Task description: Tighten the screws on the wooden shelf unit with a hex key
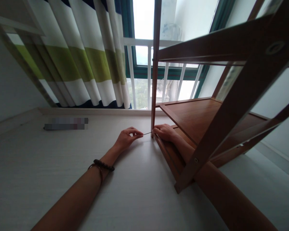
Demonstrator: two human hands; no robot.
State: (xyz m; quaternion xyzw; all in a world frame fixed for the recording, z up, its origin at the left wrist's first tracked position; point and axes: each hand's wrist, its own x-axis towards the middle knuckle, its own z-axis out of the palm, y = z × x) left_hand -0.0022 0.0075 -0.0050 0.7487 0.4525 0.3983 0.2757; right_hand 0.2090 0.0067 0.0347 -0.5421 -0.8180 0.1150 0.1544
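The left hand (127, 138) is pinching one end of a thin dark rod (147, 133) low over the pale floor (62, 166), while the right hand (164, 132) is curling, fingers together, around the rod's other end at the foot of the wooden shelf rack (202, 118).

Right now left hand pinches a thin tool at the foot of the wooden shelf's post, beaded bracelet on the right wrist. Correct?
Not quite. The beaded bracelet is on the left wrist, not the right. The head view shows the left hand pinching the thin tool at the wooden shelf post's foot, as you said.
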